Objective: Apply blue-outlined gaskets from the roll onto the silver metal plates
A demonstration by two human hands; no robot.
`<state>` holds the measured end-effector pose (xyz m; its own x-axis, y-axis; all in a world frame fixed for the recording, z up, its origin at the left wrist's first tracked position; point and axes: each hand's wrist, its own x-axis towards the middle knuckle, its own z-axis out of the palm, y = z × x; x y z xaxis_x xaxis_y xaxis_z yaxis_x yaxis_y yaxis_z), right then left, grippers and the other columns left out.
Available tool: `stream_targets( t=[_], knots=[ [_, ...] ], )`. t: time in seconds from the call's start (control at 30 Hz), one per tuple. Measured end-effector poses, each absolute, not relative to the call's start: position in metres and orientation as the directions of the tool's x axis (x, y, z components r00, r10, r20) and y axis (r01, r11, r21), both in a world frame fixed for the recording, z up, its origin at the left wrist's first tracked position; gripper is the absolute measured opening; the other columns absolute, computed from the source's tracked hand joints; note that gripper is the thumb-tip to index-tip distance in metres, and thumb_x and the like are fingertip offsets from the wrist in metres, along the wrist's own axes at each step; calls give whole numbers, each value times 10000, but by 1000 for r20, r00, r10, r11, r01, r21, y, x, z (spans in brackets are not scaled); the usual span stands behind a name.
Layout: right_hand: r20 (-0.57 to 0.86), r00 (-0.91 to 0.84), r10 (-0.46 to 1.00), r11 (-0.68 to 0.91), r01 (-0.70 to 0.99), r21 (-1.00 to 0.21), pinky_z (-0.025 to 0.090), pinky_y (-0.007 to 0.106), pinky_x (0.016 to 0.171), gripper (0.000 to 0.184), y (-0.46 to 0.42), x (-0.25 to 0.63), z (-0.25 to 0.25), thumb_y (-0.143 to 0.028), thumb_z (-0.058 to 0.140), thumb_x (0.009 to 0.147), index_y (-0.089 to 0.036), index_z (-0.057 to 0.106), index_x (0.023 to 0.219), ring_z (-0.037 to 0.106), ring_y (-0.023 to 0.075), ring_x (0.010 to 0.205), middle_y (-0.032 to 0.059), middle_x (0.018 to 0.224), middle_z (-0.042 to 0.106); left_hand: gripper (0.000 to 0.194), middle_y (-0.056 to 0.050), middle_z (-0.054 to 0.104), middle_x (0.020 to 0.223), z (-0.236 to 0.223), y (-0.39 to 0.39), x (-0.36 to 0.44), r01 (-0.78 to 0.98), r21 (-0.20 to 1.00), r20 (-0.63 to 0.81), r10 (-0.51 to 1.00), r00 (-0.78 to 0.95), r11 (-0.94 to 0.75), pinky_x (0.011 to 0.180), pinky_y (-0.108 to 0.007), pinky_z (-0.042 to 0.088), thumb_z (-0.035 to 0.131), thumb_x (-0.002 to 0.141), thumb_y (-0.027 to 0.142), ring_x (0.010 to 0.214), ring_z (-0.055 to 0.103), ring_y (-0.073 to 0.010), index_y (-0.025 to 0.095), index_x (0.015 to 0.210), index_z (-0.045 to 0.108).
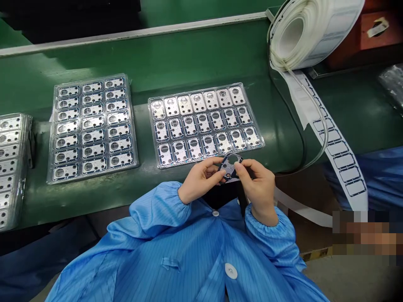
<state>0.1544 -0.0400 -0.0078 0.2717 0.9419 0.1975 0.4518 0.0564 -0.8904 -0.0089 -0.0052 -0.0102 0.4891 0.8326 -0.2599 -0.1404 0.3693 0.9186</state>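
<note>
Between my two hands, over the near edge of the bench, is a small metal plate (228, 167) with a dark blue border, one large round hole and smaller ones. My left hand (203, 176) pinches its left side between thumb and fingers. On the other side, my right hand (257, 181) grips the right edge, its thumb on the face near the border. Just beyond the hands lies a clear plastic tray (206, 161) with rows of similar plates. Its far row looks plain silver, while the two nearer rows carry dark blue borders.
Another filled clear tray (91, 175) lies left of centre, and stacked trays (28, 138) stand at the far left. A large roll (330, 33) at the upper right feeds a label strip (341, 155) down beside the bench. A dark cable (296, 121) loops near it. A blurred area covers the lower right.
</note>
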Motion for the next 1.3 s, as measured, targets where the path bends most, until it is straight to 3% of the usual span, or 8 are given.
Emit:
stream_targets(
  t=[0.17, 0.27, 0.33, 0.47, 0.63, 0.83, 1.07, 1.3],
  knots=[
    [117, 305, 945, -4, 370, -929, 373, 231, 496, 269, -45, 153, -8, -381, 667, 870, -195, 606, 686, 453, 90, 520, -49, 571, 515, 417, -77, 714, 987, -6, -3, -10, -149, 917, -255, 832, 493, 369, 646, -239, 548, 775, 763, 391, 793, 660, -145, 138, 1073, 655],
    [118, 314, 942, -8, 373, -928, 403, 232, 508, 246, -45, 154, -9, -387, 662, 875, -196, 628, 724, 479, 96, 540, -41, 600, 535, 446, -77, 716, 974, -7, -2, -12, -164, 909, -245, 809, 534, 383, 631, -230, 539, 781, 756, 373, 779, 659, -141, 134, 1110, 654],
    [191, 320, 928, 39, 427, -903, 473, 252, 570, 181, -43, 155, -9, -384, 661, 876, -206, 677, 905, 560, 125, 645, -5, 754, 618, 455, -66, 715, 917, -9, -2, -12, -166, 910, -240, 809, 537, 380, 629, -233, 536, 780, 758, 358, 739, 655, -133, 131, 1131, 648],
    [469, 185, 863, 247, 656, -714, 554, 370, 800, 354, -34, 160, -3, -345, 674, 867, -242, 643, 1204, 629, 206, 942, 84, 1139, 618, 398, -57, 709, 888, -14, -3, -10, -158, 925, -222, 829, 513, 345, 700, -258, 550, 766, 776, 330, 720, 650, -123, 133, 1107, 665],
    [593, -12, 805, 422, 714, -559, 549, 429, 872, 170, -21, 164, 4, -271, 699, 855, -254, 712, 1023, 629, 240, 997, 91, 1134, 608, 339, -53, 702, 899, -15, -6, -7, -127, 936, -227, 838, 496, 329, 744, -276, 556, 742, 799, 316, 735, 648, -128, 139, 1082, 682],
    [542, -14, 840, 417, 656, -630, 556, 452, 874, 27, -15, 165, 8, -252, 683, 851, -244, 707, 862, 635, 242, 981, 79, 1096, 638, 264, -31, 692, 824, -13, -8, -5, -82, 946, -240, 848, 473, 313, 691, -253, 535, 701, 824, 253, 692, 627, -118, 136, 1060, 685],
    [423, -34, 906, 389, 466, -795, 535, 435, 906, 52, -16, 171, 8, -229, 672, 849, -229, 674, 797, 634, 241, 1033, 65, 1077, 659, 153, -19, 694, 791, -10, -12, -3, 11, 977, -196, 882, 429, 212, 621, -210, 494, 658, 837, 201, 643, 601, -94, 134, 973, 679],
    [446, 17, 895, 366, 545, -755, 532, 434, 892, 52, -14, 169, 6, -236, 669, 850, -228, 668, 799, 657, 237, 983, 60, 984, 680, 158, -20, 714, 809, -12, -12, -2, 42, 987, -159, 894, 419, 156, 610, -206, 494, 649, 844, 209, 638, 611, -93, 141, 983, 682]
  ],
)
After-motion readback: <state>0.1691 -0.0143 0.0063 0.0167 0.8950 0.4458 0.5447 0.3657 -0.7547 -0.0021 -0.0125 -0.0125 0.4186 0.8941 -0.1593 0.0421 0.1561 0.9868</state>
